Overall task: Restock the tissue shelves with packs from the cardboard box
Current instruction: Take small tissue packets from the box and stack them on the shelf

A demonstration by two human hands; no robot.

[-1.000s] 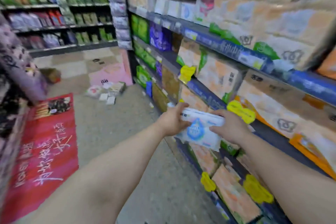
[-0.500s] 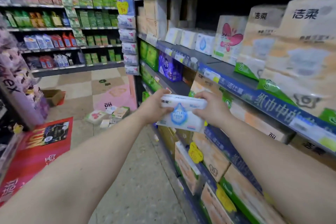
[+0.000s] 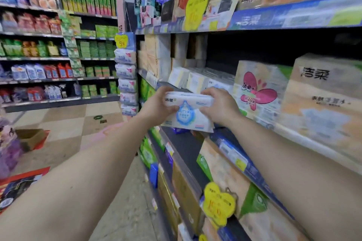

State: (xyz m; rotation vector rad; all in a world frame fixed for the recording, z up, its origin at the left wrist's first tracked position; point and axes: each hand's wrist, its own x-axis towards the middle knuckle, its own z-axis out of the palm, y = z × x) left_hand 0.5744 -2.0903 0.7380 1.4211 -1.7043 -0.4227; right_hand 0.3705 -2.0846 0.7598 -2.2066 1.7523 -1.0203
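Observation:
I hold a white tissue pack (image 3: 187,112) with a blue drop print in both hands, at chest height in front of the tissue shelf (image 3: 174,86). My left hand (image 3: 156,106) grips its left end and my right hand (image 3: 221,106) grips its right end. Just behind the pack, a row of similar white packs (image 3: 197,80) stands on that shelf. An open cardboard box (image 3: 32,139) sits on the floor at the far left.
Large tissue bundles (image 3: 260,92) fill the shelf to the right. Lower shelves hold more bundles with yellow price tags (image 3: 218,204). A hanging strip of packs (image 3: 126,76) marks the shelf end. Another stocked aisle (image 3: 51,49) stands across the tiled floor.
Both hands have raised the pack from the lower shelves up to the level of the shelf with white packs. My view has tilted upward with it.

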